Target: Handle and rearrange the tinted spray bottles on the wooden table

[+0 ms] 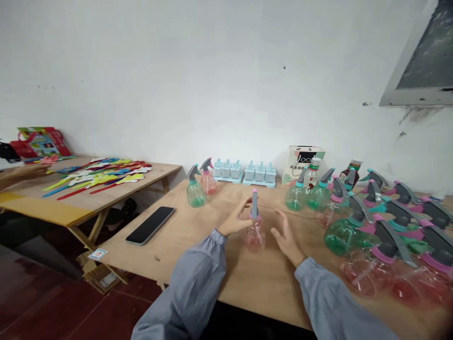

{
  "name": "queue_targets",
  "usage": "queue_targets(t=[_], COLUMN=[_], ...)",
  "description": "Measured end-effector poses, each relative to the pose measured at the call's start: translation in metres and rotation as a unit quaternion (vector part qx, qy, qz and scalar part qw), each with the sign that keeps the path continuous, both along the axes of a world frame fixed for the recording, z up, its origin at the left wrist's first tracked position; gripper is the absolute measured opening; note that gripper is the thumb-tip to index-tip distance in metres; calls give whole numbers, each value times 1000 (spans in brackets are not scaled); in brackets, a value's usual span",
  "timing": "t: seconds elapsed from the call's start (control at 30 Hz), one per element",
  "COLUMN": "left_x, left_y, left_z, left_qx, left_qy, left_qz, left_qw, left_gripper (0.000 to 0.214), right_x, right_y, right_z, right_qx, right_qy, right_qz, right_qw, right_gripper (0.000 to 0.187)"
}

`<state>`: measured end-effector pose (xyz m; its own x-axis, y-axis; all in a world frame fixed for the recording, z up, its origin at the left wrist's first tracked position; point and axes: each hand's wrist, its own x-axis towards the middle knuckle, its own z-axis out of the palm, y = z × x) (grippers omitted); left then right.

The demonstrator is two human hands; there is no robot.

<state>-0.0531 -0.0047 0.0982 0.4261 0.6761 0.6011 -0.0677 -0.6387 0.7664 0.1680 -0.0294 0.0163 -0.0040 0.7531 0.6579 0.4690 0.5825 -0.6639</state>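
A pink spray bottle (pixel 254 238) with a grey and pink trigger head stands upright on the wooden table before me. My left hand (pixel 236 219) is closed at its neck from the left, fingers reaching behind the head and thumb in front. On the other side, my right hand (pixel 286 237) is open and apart from the bottle, its fingers spread and holding nothing. Farther back on the left are a green spray bottle (pixel 196 193) and another pink one (pixel 208 183). Several green and pink spray bottles crowd the right side, among them a green one (pixel 340 236) nearest my right hand.
A black phone (pixel 151 225) lies at the left. Along the wall stand pale blue popsicle molds (pixel 260 175), a printed paper bag (pixel 300 163) and capped bottles (pixel 312 174). On the left table (pixel 81 208) lie colourful hand-shaped sticks (pixel 102 175); another person's hand (pixel 35 169) is there.
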Motion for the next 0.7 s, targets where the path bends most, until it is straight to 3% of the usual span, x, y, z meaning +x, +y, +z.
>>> queue_targets(t=[0.07, 0.13, 0.2, 0.27, 0.4, 0.6, 0.7], left_x=[-1, 3, 7, 9, 3, -2, 0], left_y=[0, 1, 4, 6, 5, -5, -6], left_z=[-5, -10, -13, -14, -9, -6, -7], left_qx=[-31, -56, -81, -107, -126, -103, -114], left_qy=[-45, -102, -145, -167, -172, -152, -150], left_qz=[3, 60, 140, 178, 111, -30, -38], left_qw=[998, 991, 976, 964, 971, 982, 981], left_gripper=[66, 63, 60, 57, 49, 49, 53], right_x=[10, 22, 32, 40, 43, 40, 41], right_y=[19, 40, 60, 78, 99, 100, 98], right_z=[9, 19, 27, 31, 27, 7, 4], right_qx=[76, 139, 166, 167, 133, 76, 80], right_qy=[23, 8, -24, -38, 3, 76, 84], right_qz=[-152, -256, -299, -329, -374, -367, -375], right_qw=[985, 957, 939, 929, 918, 924, 920], right_gripper=[67, 70, 73, 79, 90, 73, 89])
